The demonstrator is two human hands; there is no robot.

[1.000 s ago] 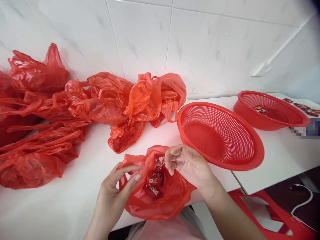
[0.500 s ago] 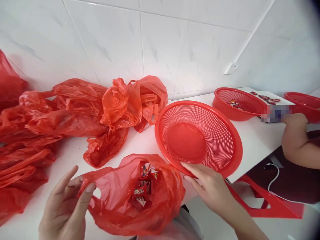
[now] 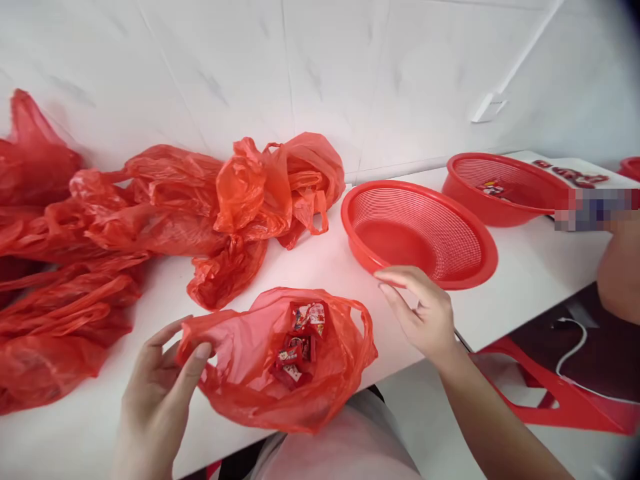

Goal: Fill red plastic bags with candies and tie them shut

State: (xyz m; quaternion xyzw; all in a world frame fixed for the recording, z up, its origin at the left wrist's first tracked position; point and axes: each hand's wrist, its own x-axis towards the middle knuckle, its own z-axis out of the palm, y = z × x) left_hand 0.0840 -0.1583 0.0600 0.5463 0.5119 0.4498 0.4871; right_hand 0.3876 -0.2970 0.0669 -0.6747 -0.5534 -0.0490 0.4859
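An open red plastic bag lies at the front edge of the white table, with a few wrapped candies inside. My left hand pinches the bag's left edge between thumb and fingers. My right hand hovers open, palm half turned, just in front of the near rim of a red mesh basket, holding nothing.
A heap of crumpled red plastic bags fills the left and back of the table against the tiled wall. A second red basket with a few candies stands at the back right. Another person's arm shows at the right edge. A red stool sits below.
My right hand has come off the near basket's rim, and the basket now lies flatter and slightly further right. My left hand still holds the bag's edge.
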